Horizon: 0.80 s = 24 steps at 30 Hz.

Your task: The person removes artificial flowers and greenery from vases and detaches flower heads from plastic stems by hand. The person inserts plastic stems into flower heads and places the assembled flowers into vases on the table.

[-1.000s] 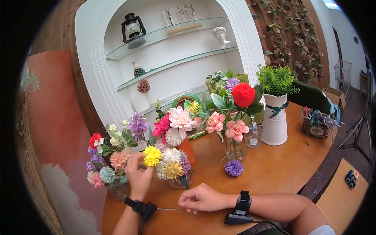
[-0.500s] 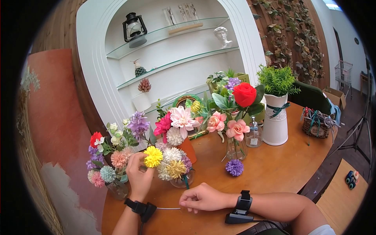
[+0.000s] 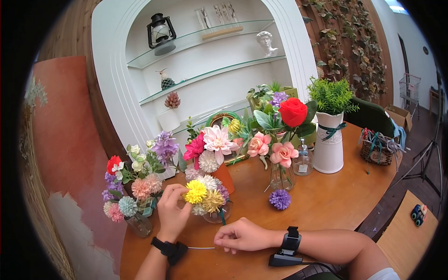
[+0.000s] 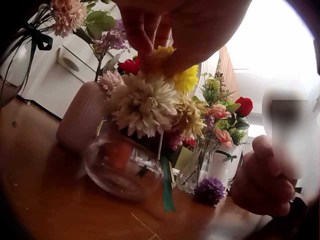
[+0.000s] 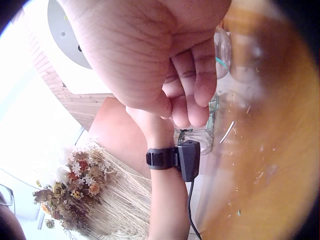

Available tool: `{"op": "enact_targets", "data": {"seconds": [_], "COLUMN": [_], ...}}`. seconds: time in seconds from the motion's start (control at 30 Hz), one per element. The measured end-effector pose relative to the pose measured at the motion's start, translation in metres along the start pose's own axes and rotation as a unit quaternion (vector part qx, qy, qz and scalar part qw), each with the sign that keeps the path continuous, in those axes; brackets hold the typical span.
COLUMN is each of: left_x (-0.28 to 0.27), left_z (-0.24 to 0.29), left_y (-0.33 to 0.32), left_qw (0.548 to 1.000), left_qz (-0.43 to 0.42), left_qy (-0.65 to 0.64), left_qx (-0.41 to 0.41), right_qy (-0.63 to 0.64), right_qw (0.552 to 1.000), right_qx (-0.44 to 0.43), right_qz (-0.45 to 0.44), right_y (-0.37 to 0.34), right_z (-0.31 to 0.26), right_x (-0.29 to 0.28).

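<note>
A bright yellow pompom flower (image 3: 196, 191) is pinched between the thumb and fingers of the left hand (image 3: 173, 212). It sits against white and tan pompom flowers (image 3: 213, 201) above a round glass vase (image 4: 122, 165) with a dark green ribbon (image 4: 167, 187). In the left wrist view the fingertips partly cover the yellow bloom. The right hand (image 3: 242, 235) rests near the table's front with loosely bent fingers, and the right wrist view shows nothing held in it (image 5: 187, 95). A thin white stem (image 3: 201, 248) lies on the table between the wrists.
A purple pompom flower (image 3: 279, 199) lies on the table (image 3: 252, 205). Mixed flowers stand in a glass vase (image 3: 140, 226) at left. Behind are a clear vase (image 3: 281, 178), a glass bottle (image 3: 303, 162), a white pitcher (image 3: 328, 149) and a ribbon basket (image 3: 376, 151).
The left hand and the yellow flower have moved to the right and slightly down, closer to the white and tan flowers. The right hand has barely moved.
</note>
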State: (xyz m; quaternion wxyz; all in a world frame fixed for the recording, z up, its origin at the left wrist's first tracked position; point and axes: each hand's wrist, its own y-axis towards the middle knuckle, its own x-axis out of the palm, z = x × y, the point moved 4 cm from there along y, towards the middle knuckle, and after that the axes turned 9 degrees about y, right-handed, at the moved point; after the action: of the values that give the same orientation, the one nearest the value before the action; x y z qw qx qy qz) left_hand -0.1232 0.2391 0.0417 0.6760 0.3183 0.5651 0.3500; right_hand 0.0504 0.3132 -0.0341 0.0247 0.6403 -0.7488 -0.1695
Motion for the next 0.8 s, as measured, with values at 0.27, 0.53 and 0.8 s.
{"op": "enact_targets", "data": {"seconds": [0.27,0.53,0.8], "left_x": [-0.001,-0.019,-0.042], "left_z": [-0.003,0.000,-0.002], "left_y": [-0.005,-0.002,0.011], "left_qw": [1.000,0.996,0.979], "left_qz": [-0.023,0.090,0.189], "left_qy": [-0.002,0.023,0.077], "left_qx": [0.008,-0.001,0.003], "right_qy": [0.010,0.008,0.003], "right_qw": [1.000,1.000,1.000], "right_qx": [-0.020,-0.013,0.003], "right_qz": [0.006,0.005,-0.005], "right_y": [0.001,0.000,0.001], "right_z": [0.004,0.002,0.004], "right_x": [0.001,0.001,0.001]}}
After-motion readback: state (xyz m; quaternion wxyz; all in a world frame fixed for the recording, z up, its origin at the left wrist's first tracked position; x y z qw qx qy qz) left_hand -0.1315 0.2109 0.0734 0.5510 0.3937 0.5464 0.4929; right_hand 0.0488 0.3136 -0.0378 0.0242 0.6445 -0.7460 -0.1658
